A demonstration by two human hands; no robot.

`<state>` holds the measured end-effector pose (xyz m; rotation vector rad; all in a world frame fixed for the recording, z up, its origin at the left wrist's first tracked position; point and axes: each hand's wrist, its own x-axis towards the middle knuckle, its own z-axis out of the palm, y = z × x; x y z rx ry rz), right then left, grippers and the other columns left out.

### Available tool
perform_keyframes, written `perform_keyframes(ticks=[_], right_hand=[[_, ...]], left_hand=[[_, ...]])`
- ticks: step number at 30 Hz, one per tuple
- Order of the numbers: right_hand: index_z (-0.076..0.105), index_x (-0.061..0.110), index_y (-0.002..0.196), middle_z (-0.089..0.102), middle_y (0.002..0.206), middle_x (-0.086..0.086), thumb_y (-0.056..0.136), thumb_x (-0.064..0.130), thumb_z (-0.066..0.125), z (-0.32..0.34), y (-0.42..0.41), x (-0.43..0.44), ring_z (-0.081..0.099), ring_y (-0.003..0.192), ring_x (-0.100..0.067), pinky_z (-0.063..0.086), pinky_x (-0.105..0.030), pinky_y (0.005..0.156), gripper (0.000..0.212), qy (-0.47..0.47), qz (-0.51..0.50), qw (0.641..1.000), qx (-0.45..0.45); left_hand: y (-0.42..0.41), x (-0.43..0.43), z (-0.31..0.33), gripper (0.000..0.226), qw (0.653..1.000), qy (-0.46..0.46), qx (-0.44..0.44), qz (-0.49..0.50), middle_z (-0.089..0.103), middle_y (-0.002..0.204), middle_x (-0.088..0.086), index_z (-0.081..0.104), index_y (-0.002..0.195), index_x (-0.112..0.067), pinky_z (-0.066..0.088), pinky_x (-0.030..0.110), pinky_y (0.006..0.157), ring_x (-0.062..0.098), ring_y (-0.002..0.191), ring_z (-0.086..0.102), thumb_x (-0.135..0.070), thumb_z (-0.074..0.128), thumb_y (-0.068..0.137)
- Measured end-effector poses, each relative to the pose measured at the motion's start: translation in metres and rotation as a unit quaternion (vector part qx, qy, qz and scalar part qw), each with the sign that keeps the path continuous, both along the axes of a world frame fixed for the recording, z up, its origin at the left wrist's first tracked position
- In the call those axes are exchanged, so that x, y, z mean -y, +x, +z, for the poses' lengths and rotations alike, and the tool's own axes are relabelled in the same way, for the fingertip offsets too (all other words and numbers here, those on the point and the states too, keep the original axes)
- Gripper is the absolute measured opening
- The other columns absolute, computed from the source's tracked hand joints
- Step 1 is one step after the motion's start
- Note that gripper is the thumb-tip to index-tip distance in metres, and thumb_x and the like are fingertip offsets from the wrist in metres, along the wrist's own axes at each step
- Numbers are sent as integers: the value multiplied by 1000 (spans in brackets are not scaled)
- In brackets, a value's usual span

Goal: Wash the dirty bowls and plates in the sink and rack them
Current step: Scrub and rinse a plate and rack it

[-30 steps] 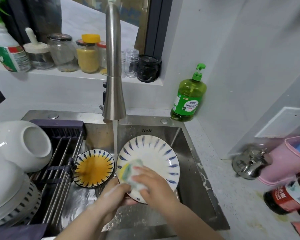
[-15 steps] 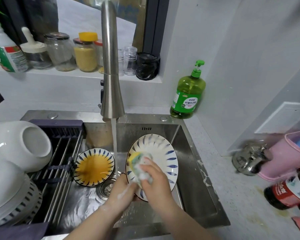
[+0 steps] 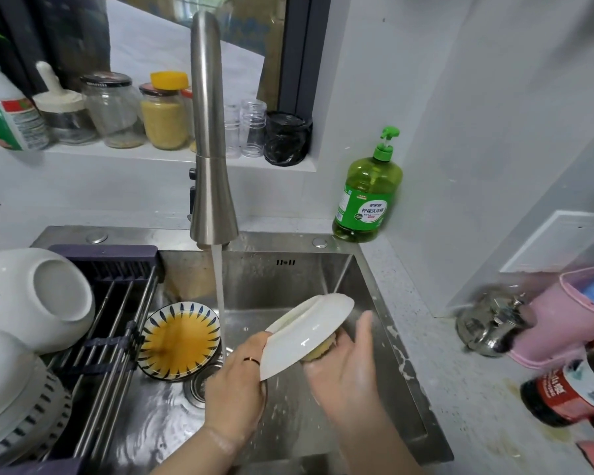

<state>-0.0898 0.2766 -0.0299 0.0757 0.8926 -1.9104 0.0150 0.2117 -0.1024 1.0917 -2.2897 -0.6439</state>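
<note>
You stand at a stainless steel sink [image 3: 288, 286] with the washing partly done. On the dark slatted drying rack [image 3: 117, 320] across the sink's left side, large white upturned bowls [image 3: 35, 299] and a stack of blue-striped white dishes [image 3: 18, 416] already rest, so those look washed. Your left hand [image 3: 235, 385] grips the near rim of a white round ceramic plate [image 3: 306, 334], held tilted over the basin with its underside facing you. Your right hand [image 3: 343, 371] lies under it, fingers straight, pressing a yellow sponge [image 3: 318, 353] against the hidden face. This plate seems mid-scrub, not yet rinsed or racked. One dirty piece is left in view: a small blue-striped plate smeared with orange sauce [image 3: 180, 341], leaning in the basin between the rack and the round steel drain [image 3: 199, 389]. The tall brushed-steel tap [image 3: 210, 132] is on, and its stream of water [image 3: 219, 286] falls just left of the held plate, not touching it. The rack looks crowded, so finding a slot may take care, and the tap stands between the plate and the rack. On the worktop [image 3: 443, 371] to the right stand a green pump bottle of dish soap [image 3: 367, 197], a blurred shiny steel pot [image 3: 491, 327], a pink plastic tub [image 3: 563, 313] and a dark bottle with a red label [image 3: 570, 392]. Glass jars [image 3: 114, 111] line the window ledge behind.
</note>
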Motion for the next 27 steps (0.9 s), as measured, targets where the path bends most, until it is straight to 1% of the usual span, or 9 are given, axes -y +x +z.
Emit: perform_keyframes(ticks=[5,8,11,13,15,16,18,23,27], right_hand=[[49,2,125,61,111,-22,90,22,55,-13,-12,0,62,90,-31,53,-32,59,41,159,30,983,-85],[49,3,128,63,108,-21,89,9,51,-21,-12,-2,63,85,-32,49,-32,59,40,198,8,977,-77],[48,5,129,62,113,-21,89,8,48,-23,-18,-5,62,89,-29,50,-33,60,40,153,4,984,-89],[50,6,127,62,116,-20,91,11,46,-23,-25,-8,62,94,-28,50,-35,66,37,113,20,989,-90],[51,6,127,60,119,-22,91,14,44,-22,-32,-12,60,100,-31,50,-39,73,37,92,46,991,-87],[50,7,128,59,121,-23,89,15,47,-22,-35,-13,59,102,-32,50,-40,75,40,89,57,990,-88],[46,9,133,58,123,-22,77,16,61,-29,-39,-16,58,105,-33,52,-39,72,58,98,73,988,-91],[47,15,133,59,125,-18,51,45,85,-43,-36,-20,56,115,-36,50,-47,88,96,106,88,986,-98],[60,15,105,66,106,-12,93,51,39,-44,-36,-20,60,101,-32,46,-48,95,44,214,18,971,-107]], left_hand=[[8,5,-7,40,993,-95,-2,-70,66,96,-13,51,106,-26,42,13,48,9,92,50,-19,43,68],[10,1,-12,45,992,-90,-26,-87,66,109,-9,51,112,-26,52,18,67,10,104,56,-14,59,69],[6,-10,4,70,979,145,-142,-34,44,130,-16,45,124,-29,32,13,102,-3,121,42,8,69,69],[3,-9,13,65,870,412,-270,31,50,124,-11,41,131,-23,38,17,97,-1,109,49,11,60,78],[3,-1,19,36,681,617,-389,73,68,103,5,47,126,-6,55,28,75,16,85,66,-1,49,90],[3,3,25,27,596,671,-434,71,72,89,9,52,116,-3,58,31,63,20,74,70,-17,44,95],[3,12,29,55,515,713,-473,51,73,84,12,59,106,-5,58,39,58,24,71,71,-50,31,93],[-2,8,37,25,554,696,-456,33,73,79,13,59,108,-2,57,37,51,24,66,71,-15,44,92],[-1,5,39,34,589,686,-428,1,73,82,15,59,102,1,58,38,55,25,69,71,-6,56,69]])
